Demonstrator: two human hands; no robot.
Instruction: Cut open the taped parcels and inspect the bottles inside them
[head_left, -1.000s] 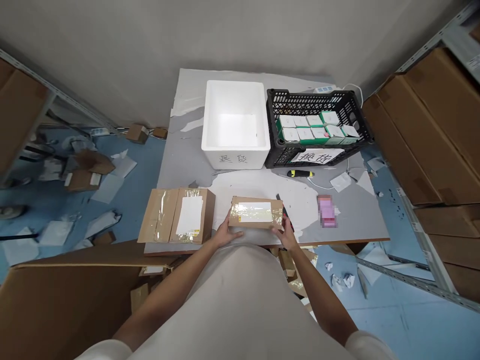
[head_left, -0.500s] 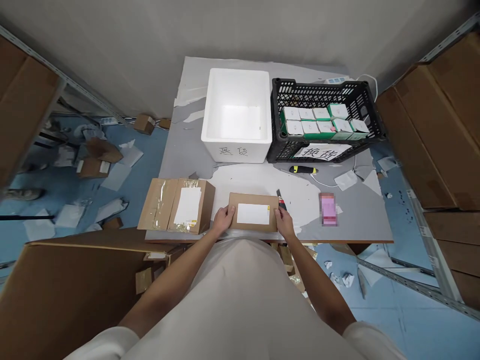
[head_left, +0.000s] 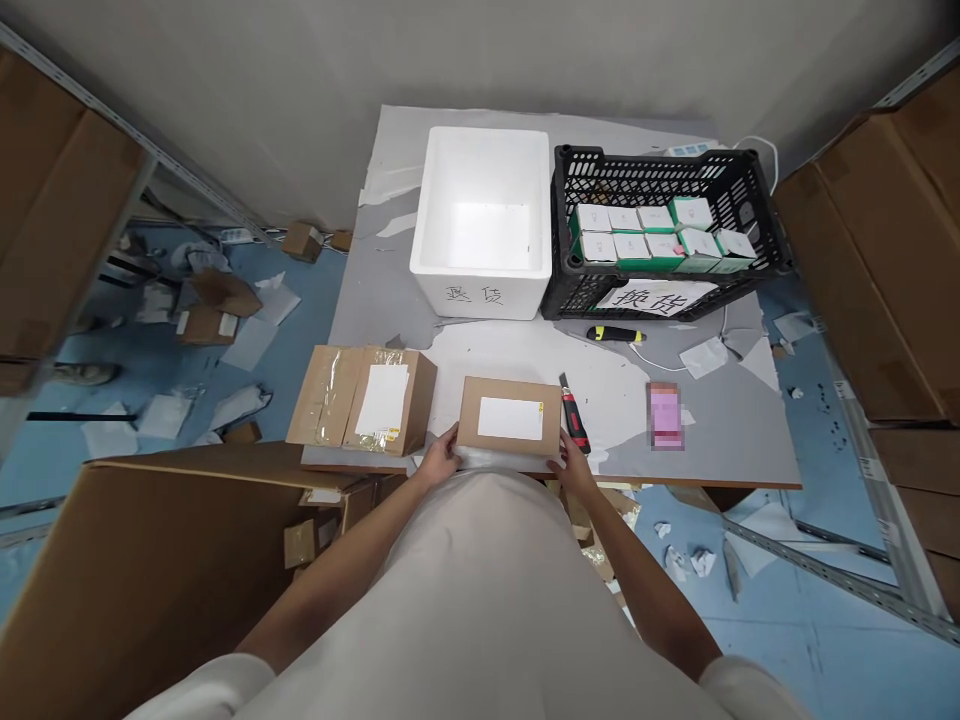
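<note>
A small brown cardboard box with a white label on top is at the front of the table, close to my body. At its left front corner, my left hand grips the side. My right hand has hold of the right front corner, fingers partly hidden by the box. Shiny tape shows along the box's near side. Just right of the box lies a red and black utility knife, blade pointing away from me, close to my right fingers. A larger taped carton with a white label stands left of my left hand.
Behind are a white foam bin and a black crate holding several white-and-green boxes. A black and yellow cutter and a blurred pink item lie at right. A large open carton stands below left; shelves flank the table.
The box has tilted, showing its near side, and both hands have shifted down to its front corners. More of the utility knife shows beside it. The whole view has shifted slightly.
</note>
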